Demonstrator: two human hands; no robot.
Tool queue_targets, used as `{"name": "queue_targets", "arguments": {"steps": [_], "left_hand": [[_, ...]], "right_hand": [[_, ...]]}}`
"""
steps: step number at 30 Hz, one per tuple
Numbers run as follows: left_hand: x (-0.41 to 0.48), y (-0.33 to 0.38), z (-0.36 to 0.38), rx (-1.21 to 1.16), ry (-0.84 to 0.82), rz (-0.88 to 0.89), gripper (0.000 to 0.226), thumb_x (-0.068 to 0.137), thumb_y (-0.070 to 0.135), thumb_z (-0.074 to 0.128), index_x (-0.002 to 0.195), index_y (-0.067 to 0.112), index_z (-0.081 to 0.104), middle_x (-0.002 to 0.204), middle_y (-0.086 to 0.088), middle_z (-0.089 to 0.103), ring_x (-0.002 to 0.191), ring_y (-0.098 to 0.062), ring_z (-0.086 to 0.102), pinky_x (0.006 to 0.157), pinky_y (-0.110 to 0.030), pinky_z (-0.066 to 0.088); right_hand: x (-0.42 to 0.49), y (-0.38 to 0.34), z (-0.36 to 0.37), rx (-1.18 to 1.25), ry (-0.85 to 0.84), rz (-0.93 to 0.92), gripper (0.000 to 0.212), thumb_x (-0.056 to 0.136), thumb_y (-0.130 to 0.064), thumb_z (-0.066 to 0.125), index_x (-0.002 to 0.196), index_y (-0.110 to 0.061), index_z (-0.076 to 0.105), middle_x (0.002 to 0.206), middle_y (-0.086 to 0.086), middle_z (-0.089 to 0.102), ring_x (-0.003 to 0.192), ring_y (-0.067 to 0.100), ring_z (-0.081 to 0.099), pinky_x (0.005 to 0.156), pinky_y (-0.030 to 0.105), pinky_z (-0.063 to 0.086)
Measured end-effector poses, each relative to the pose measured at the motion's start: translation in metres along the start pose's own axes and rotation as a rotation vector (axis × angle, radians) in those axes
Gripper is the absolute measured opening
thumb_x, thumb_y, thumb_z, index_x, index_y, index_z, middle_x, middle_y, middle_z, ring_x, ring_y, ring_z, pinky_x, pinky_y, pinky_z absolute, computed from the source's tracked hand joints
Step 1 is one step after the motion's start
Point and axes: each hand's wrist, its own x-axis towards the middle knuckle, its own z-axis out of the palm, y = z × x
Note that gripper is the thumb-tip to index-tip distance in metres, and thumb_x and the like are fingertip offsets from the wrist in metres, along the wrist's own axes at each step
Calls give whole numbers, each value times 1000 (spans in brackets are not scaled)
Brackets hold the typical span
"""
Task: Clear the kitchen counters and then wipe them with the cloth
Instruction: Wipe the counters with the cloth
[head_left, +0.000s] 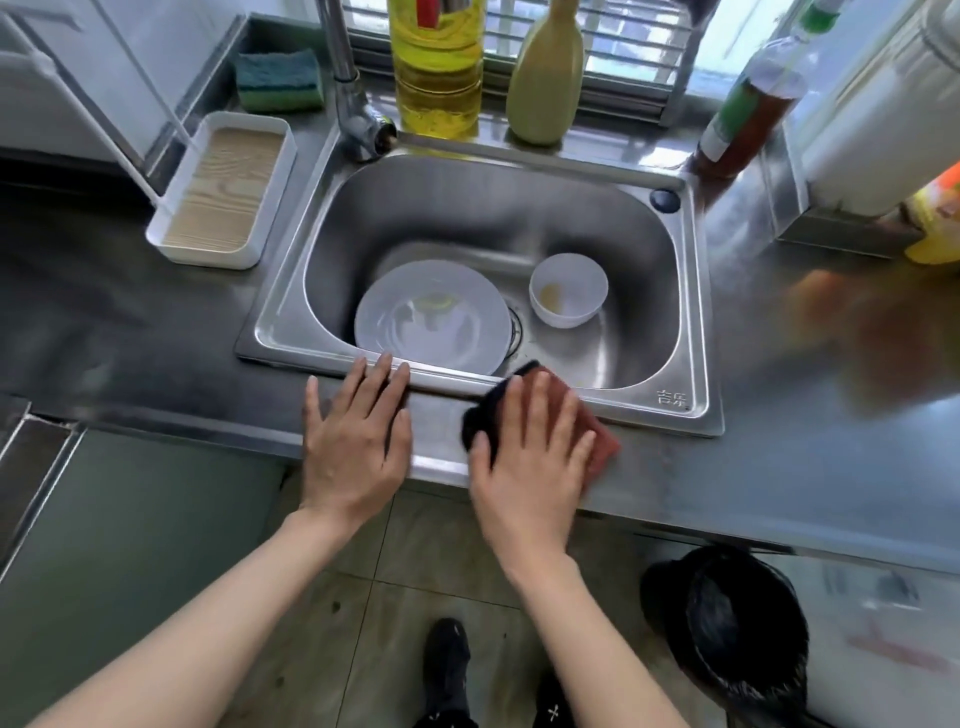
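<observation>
Wiping pressure explains the pose: the flat, spread right hand (530, 457) pins the dark red-brown cloth (602, 441) to the front strip of the steel worktop (779, 467), the empty left hand (356, 447) braced flat alongside.

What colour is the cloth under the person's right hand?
The cloth is reddish-brown with a black part on its left; head view.

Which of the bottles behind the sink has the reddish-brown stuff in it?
The right bottle, which is clear with a green cap and label. The left bottle holds yellow liquid, and the middle bottle is opaque cream.
</observation>
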Motion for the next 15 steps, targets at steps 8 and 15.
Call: {"name": "queue_targets", "arguments": {"steps": [8, 15], "left_hand": [[-44, 51, -5, -185, 87, -151, 55, 91, 36, 30, 141, 13, 33, 152, -13, 24, 139, -24, 19, 112, -46, 3], [4, 98, 24, 81, -130, -7, 58, 89, 48, 32, 140, 20, 38, 150, -10, 31, 139, -28, 25, 108, -55, 24]], "right_hand": [[27, -9, -38, 779, -104, -195, 53, 94, -31, 25, 143, -12, 34, 153, -3, 18, 141, 9, 7, 116, 28, 1], [55, 55, -14, 63, -6, -146, 67, 91, -43, 5, 145, -13, 29, 156, 3, 18, 145, 22, 10, 115, 43, 7]]}}
